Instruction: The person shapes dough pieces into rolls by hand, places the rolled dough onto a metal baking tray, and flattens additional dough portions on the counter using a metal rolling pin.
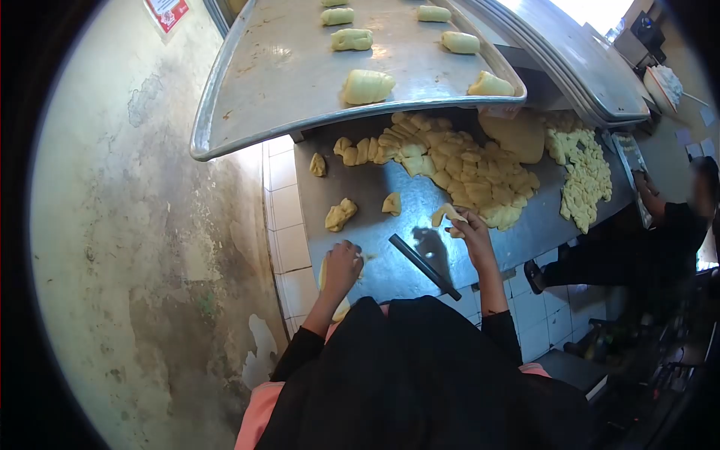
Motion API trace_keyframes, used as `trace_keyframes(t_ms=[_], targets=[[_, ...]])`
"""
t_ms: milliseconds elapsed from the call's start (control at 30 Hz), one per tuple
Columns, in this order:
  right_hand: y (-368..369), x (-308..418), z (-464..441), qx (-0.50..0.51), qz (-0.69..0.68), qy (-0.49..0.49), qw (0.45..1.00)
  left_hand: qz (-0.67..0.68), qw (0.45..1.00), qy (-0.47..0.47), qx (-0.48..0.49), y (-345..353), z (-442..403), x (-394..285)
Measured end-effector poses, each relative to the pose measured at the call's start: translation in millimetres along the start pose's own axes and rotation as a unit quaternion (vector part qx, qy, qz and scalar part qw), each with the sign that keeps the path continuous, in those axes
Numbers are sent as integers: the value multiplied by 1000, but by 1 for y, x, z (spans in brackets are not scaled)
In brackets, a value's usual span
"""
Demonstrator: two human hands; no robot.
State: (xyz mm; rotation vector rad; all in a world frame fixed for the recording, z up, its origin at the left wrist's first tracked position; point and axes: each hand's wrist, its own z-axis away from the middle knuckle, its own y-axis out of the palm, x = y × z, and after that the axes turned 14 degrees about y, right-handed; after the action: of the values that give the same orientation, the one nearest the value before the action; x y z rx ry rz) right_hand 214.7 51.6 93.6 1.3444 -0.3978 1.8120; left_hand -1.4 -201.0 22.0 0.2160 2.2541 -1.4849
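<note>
My right hand [472, 234] is raised over the metal table, its fingers closed on a curved piece of dough [448, 214]. Near the table's left front, my left hand [343, 264] rests over a flattened strip of dough [323, 274], with its fingers bent; what they grip is hidden. A dark rolling pin [424, 266] lies diagonally between both hands. Beyond my left hand sit a lump of dough [341, 214] and a smaller piece [391, 203]. A big pile of cut dough pieces [480, 176] spreads past my right hand.
A tray [277, 75] with rolled dough pieces [368, 86] overhangs the table's far side. Stacked trays [600, 82] stand at the right, above more dough [585, 176]. A co-worker [660, 232] is at the far right. A stained wall [150, 225] borders the left.
</note>
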Motion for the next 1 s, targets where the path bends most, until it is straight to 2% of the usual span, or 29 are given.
trace_keyframes(t_ms=[33,67,133,233,267,333,433,533,633,667,733,833,867,900,967,1000], targets=[[7,6,3,-2,-19,31,999,-34,998,23,49,7,3,0],[13,11,8,24,-51,5,998,-67,992,46,99,13,7,0],[13,8,6,30,-37,-12,999,6,998,32,56,14,13,-1],[18,6,4,-9,-47,38,998,79,995,-37,52,5,24,-5],[21,6,5,11,-97,39,994,80,994,-44,52,7,30,1],[28,7,6,2,-128,78,989,66,995,-36,60,2,36,2],[35,2,5,35,-156,93,983,16,997,48,57,-9,32,-6],[42,-1,5,83,-170,124,974,91,996,6,3,-18,10,-29],[56,-2,9,113,-195,157,962,352,931,-88,-35,-20,-26,-60],[62,0,12,128,-207,159,957,426,901,-65,-56,-17,-35,-68],[69,2,14,134,-206,181,952,529,841,-86,-73,-2,-48,-75],[63,-8,9,118,-135,147,973,627,766,-126,-64,-2,-57,-70],[60,-11,7,92,-87,138,982,612,764,-201,-39,-14,-63,-76],[55,-14,6,94,-55,106,988,636,737,-225,-43,-13,-61,-73],[52,-9,10,80,-62,121,987,681,687,-244,-62,-10,-58,-66],[51,-8,14,82,-84,133,984,675,688,-260,-58,-8,-54,-65]])
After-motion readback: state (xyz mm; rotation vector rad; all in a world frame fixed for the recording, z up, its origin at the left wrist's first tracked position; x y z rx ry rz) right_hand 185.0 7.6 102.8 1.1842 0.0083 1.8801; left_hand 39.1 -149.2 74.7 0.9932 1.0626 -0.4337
